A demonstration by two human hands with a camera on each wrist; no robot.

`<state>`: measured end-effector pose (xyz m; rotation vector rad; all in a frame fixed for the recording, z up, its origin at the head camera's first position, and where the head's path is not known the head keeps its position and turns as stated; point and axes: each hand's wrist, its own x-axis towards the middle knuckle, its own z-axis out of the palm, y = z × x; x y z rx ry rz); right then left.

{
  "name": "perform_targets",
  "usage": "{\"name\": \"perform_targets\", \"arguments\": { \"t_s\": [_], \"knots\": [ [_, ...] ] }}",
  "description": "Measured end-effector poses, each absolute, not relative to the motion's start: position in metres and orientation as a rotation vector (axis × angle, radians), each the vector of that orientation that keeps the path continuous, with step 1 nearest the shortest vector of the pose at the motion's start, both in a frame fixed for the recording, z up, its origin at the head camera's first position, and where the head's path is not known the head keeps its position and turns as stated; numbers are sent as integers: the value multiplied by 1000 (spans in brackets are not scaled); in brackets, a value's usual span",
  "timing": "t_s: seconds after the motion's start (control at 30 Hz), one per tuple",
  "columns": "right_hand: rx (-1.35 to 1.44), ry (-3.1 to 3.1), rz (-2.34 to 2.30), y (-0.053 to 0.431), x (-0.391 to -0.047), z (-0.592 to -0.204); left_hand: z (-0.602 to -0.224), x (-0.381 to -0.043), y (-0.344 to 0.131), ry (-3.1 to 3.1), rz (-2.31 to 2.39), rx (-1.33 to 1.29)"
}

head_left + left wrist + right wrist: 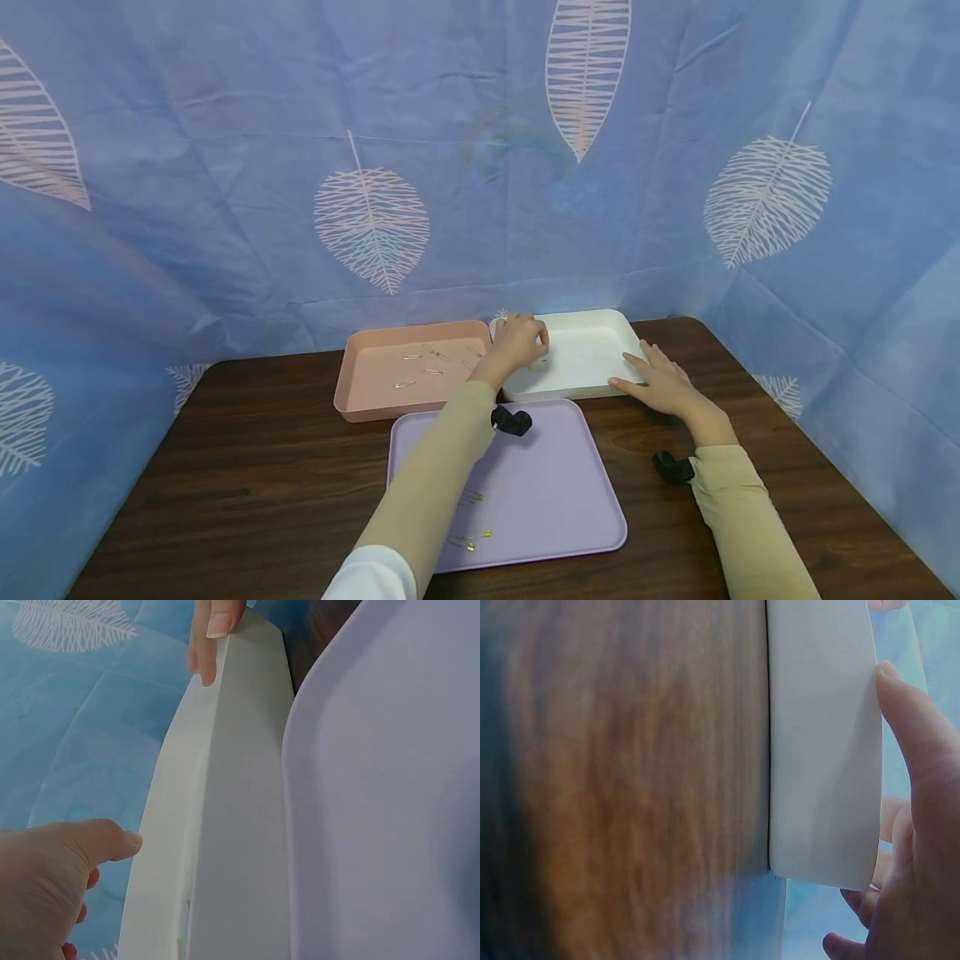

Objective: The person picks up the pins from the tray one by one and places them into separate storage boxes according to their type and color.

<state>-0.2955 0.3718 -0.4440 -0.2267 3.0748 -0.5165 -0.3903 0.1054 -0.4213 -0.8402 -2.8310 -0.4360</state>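
Backdrop cloth (465, 208), blue, creased, printed with pale leaf shapes. Table (262, 475), dark brown wood-grain top, one far corner rounded. Lilac tray (555, 500), shallow, smooth, round-cornered, nearest the person; the beige left sleeve (438, 475) crosses it and hides part of its surface. Pink tray (367, 367) and white tray (588, 346), deeper, smooth-walled, side by side behind it. Right hand (660, 383), fingers spread and gripping nothing, at the white tray's right end, thumb at its rim. Left hand (517, 337), fingers curled, above the white tray's left end, blocking sight of it; whether they pinch anything cannot be told. Safety pins, thin wire: yellow-headed pins (471, 547) on the lilac tray and in the white; silvery pins (432, 372) scattered in the pink.
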Motion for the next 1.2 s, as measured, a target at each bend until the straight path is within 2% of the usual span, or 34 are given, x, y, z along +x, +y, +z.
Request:
{"name": "perform_targets", "arguments": {
  "t_s": [0.67, 1.2],
  "knots": [
    [-245, 3085, -517, 370, -294, -441, -421, -376, 79, -2748, -359, -922],
    [-231, 3073, -512, 370, -294, -444, -411, -342, 37, -2643, -298, -1030]
  ]
}}
